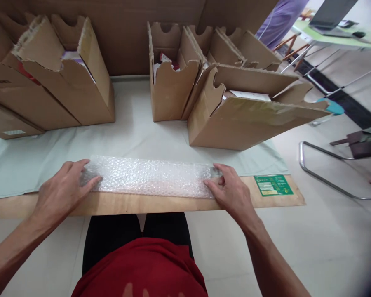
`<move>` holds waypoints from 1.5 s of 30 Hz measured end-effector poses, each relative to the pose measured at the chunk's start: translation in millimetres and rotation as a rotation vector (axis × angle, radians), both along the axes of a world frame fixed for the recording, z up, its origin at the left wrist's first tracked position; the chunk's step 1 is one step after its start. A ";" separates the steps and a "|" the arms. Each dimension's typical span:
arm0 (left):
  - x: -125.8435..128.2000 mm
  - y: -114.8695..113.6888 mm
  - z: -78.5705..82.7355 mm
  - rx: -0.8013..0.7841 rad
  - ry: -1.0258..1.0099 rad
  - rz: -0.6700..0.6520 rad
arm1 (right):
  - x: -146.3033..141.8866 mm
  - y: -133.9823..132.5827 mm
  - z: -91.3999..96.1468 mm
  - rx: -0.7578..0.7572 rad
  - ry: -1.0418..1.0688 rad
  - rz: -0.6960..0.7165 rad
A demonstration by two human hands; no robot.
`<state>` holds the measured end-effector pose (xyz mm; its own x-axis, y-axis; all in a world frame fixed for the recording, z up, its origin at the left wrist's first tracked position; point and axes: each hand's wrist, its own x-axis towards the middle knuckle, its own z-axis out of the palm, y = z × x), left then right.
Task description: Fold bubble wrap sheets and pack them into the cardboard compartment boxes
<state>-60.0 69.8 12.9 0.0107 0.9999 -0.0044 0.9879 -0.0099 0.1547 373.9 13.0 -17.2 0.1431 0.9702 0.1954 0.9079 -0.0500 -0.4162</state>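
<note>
Since everything's spread along one table, I'll go left to right. Far left there's a cluster of open cardboard boxes [62, 97] on a pale cloth [132, 107]. Nearer the edge, the left hand [62, 183] has the left end of the bubble wrap [151, 177] nipped between thumb and fingers. The wrap sits at the near side of the table, over the cloth's edge and the bare wood [173, 203]; can't tell if it's resting there or lifted a touch. Progress-wise, I'd say the straightening is done: it's one flat, stretched-out strip. It isn't rolled up or wound round anything I can see, and letting go is left, with both hands on it. Can't tell if anything's tucked inside. Its long axis runs side to side, hand to hand, pretty much parallel to the table edge, right end a hair closer to the person. Behind it, right of middle, are more boxes [167, 93]. The right hand [233, 185] grasps the other end, thumb on the near side, index at the far corner. Past that, a green label [273, 185] lies on the wood.
</note>
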 end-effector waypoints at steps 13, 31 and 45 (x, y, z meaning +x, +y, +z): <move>3.6 26.0 22.1 -0.208 -0.095 0.016 | -7.4 -0.2 29.4 -0.201 0.315 0.097; 55.8 27.8 -2.4 0.231 -0.429 -0.801 | -147.7 -90.7 -28.4 -0.033 0.940 0.315; 74.1 -35.5 -30.4 0.125 -0.859 -0.173 | -161.9 22.0 19.5 -0.151 1.475 0.393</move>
